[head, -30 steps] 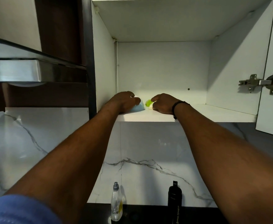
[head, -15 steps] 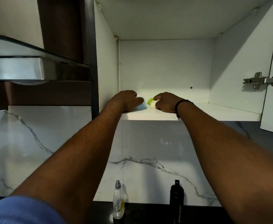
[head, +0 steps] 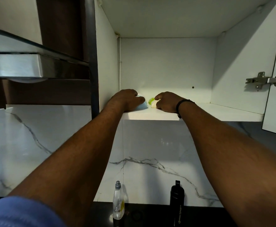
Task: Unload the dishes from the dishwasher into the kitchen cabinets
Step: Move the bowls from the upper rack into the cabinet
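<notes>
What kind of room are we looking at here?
Most likely a home kitchen: an open white wall cabinet, a marble-look backsplash and a steel range hood.

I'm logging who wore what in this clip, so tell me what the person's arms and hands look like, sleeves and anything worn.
Both forearms are bare up to the left hand and right hand. No gloves show, and no rings can be made out. A thin black wristband circles the right wrist. At the lower left corner a blue sleeve covers the left upper arm. The right arm shows no sleeve in view.
</notes>
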